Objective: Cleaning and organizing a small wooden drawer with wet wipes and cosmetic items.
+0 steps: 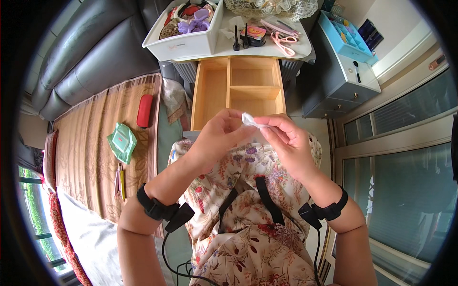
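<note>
Between my two hands is a small, crumpled white tissue (248, 119), possibly a wet wipe. My left hand (217, 136) pinches one side of it with closed fingers. The other side is gripped by the thumb and fingertips of my right hand (289, 143). Both hands are held above my floral-clad lap, in front of a pulled-out wooden drawer (213, 90) with partitions. My left fingers partly hide the tissue's edge.
On the tabletop are a white bin (183, 46) of hair accessories, two black tubes (236, 40) and pink scissors (282, 46). Left, the bed holds a green wipes pack (122, 143) and red case (144, 110). A blue organizer (344, 35) tops the grey cabinet at right.
</note>
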The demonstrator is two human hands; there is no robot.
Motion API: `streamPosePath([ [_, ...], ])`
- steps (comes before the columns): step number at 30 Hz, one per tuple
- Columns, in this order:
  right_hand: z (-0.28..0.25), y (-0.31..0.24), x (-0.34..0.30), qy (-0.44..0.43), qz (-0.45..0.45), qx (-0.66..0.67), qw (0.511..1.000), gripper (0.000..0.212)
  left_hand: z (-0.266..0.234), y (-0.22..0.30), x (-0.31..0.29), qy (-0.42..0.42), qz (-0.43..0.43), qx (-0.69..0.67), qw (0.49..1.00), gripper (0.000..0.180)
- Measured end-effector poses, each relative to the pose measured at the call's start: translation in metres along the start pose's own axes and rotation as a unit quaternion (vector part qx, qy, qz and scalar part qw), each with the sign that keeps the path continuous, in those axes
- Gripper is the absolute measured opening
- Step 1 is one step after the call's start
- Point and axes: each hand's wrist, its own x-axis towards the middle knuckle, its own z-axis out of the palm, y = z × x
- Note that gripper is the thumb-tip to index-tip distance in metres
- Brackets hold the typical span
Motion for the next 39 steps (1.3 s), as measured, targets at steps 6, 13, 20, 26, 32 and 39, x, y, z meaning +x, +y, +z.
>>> streamPosePath([
  [6, 0.002, 0.007, -0.004, -0.013, -0.080, -0.108, 0.991, 0.036, 0.003, 0.001, 0.006, -0.027, -0.020, -0.205, 0.978, 0.022],
  [13, -0.016, 0.034, 0.007, 0.015, -0.057, -0.142, 0.988, 0.031, 0.001, -0.003, 0.018, -0.066, -0.018, -0.242, 0.968, 0.024],
  [20, -0.050, 0.000, 0.070, -0.020, -0.019, -0.337, 0.941, 0.020, -0.049, -0.002, 0.047, -0.064, 0.110, 0.125, 0.984, 0.032],
  [26, -0.056, 0.012, 0.166, -0.073, -0.134, -0.516, 0.843, 0.014, -0.081, 0.005, 0.100, -0.012, 0.291, 0.442, 0.848, 0.027],
  [32, -0.041, 0.075, 0.202, -0.284, 0.067, -0.556, 0.779, 0.027, -0.098, 0.003, 0.123, -0.090, 0.342, 0.550, 0.756, 0.030],
  [39, -0.047, 0.094, 0.223, -0.404, 0.234, -0.548, 0.694, 0.040, -0.100, 0.006, 0.124, -0.102, 0.319, 0.512, 0.791, 0.031],
])
